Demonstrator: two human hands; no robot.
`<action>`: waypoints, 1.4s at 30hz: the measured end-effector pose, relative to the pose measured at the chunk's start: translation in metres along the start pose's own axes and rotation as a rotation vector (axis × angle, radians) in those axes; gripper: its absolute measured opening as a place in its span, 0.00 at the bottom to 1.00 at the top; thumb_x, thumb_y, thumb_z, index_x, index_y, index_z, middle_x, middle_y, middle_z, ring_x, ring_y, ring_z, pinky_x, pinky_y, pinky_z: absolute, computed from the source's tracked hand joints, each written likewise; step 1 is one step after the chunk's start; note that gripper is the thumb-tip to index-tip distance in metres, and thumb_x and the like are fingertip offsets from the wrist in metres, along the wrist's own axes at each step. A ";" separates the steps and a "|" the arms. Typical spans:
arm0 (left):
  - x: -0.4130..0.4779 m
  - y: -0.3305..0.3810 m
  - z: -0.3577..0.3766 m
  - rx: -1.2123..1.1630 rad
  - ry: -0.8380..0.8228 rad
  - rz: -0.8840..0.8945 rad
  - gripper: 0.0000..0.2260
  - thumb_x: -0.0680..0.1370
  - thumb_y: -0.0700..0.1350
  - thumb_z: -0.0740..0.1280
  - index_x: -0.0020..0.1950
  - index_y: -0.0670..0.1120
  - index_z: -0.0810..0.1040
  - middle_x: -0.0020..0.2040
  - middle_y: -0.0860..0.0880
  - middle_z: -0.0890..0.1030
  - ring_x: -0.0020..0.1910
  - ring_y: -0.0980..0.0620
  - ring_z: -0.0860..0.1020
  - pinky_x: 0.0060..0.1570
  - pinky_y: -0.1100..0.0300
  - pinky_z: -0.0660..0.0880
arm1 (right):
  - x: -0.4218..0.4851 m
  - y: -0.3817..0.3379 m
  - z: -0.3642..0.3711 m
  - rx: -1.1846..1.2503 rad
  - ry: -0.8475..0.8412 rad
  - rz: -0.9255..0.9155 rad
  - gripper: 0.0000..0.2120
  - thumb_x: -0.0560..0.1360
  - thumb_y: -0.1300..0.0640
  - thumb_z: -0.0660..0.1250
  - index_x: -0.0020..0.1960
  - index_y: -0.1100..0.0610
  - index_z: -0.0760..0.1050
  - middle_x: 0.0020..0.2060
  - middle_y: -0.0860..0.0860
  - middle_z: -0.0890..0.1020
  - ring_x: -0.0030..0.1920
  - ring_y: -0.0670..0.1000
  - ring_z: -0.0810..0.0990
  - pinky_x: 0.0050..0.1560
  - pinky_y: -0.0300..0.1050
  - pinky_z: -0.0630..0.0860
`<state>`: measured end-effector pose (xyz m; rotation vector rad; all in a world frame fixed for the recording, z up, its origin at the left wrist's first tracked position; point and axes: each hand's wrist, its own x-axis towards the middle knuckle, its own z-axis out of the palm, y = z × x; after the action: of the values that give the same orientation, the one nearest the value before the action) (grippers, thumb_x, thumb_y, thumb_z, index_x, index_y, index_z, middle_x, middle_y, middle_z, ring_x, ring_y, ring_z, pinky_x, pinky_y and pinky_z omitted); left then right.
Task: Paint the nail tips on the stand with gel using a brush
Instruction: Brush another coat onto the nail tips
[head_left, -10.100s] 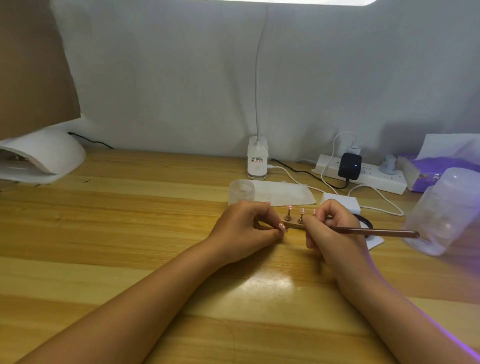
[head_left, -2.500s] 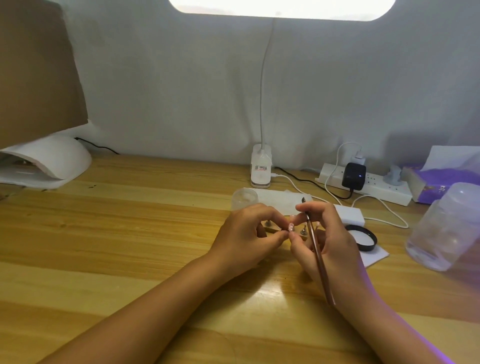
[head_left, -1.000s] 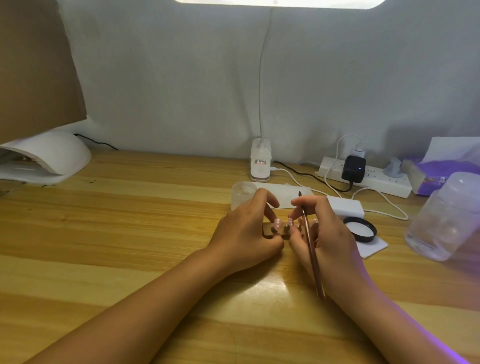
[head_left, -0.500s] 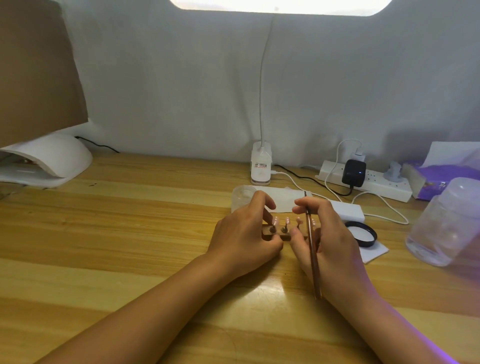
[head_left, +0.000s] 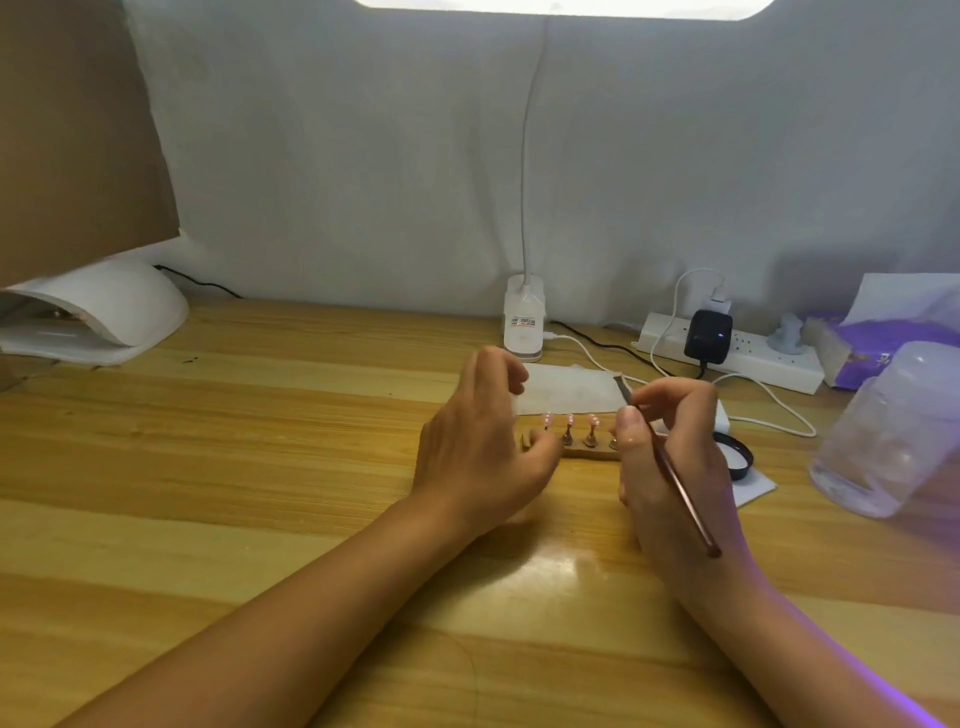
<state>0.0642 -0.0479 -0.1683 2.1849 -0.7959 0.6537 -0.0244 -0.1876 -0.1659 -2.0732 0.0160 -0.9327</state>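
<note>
Copper-coloured brush (head_left: 675, 483) is pinched between the thumb and curled fingers of the right hand (head_left: 675, 462); its shaft runs from the bristle end at 11 o'clock, near the fingertips, down across the hand to its tail at 5 o'clock. Left hand (head_left: 480, 452) hovers with fingers loosely curved and holding nothing, thumb close to the left end of the nail stand (head_left: 587, 451); contact cannot be confirmed because of motion blur. Nail stand lies flat on the wooden table (head_left: 260, 467) between the two hands, at 3 o'clock from the left hand. Pink nail tips (head_left: 570, 420) sit upright on small pegs along the stand; a fourth peg at the right end is partly hidden by the right thumb. At 12 o'clock from the stand lies a white wipe (head_left: 566, 395), and beyond it stands the white lamp base (head_left: 523, 326). At 3 o'clock from the right hand lies a black jar lid (head_left: 740, 457) on white paper. A translucent plastic bottle (head_left: 893, 436) stands further right. A power strip (head_left: 737, 358) lies at 1 o'clock, and a white nail-curing lamp (head_left: 98, 312) at 10 o'clock.
</note>
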 end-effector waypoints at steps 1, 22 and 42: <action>0.001 -0.002 0.000 -0.001 0.052 -0.031 0.22 0.71 0.49 0.73 0.57 0.50 0.65 0.51 0.53 0.69 0.41 0.55 0.70 0.34 0.66 0.67 | 0.000 0.000 -0.001 -0.009 0.004 -0.007 0.08 0.78 0.46 0.57 0.55 0.47 0.64 0.42 0.37 0.76 0.37 0.43 0.78 0.32 0.34 0.72; 0.003 -0.002 -0.003 -0.061 0.109 -0.023 0.25 0.66 0.56 0.68 0.57 0.45 0.68 0.53 0.50 0.69 0.51 0.51 0.67 0.49 0.57 0.69 | -0.010 -0.013 0.005 -0.128 -0.026 -0.461 0.12 0.78 0.57 0.63 0.60 0.56 0.78 0.50 0.48 0.81 0.45 0.46 0.81 0.38 0.45 0.78; -0.001 0.006 -0.004 0.040 -0.010 0.167 0.26 0.67 0.53 0.75 0.58 0.42 0.71 0.53 0.45 0.72 0.49 0.49 0.69 0.45 0.55 0.73 | -0.009 -0.013 0.003 -0.125 -0.043 -0.274 0.05 0.77 0.50 0.62 0.50 0.50 0.70 0.35 0.42 0.78 0.34 0.45 0.80 0.28 0.42 0.75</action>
<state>0.0588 -0.0476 -0.1633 2.1749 -0.9866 0.7471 -0.0329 -0.1738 -0.1631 -2.2492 -0.2435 -1.0730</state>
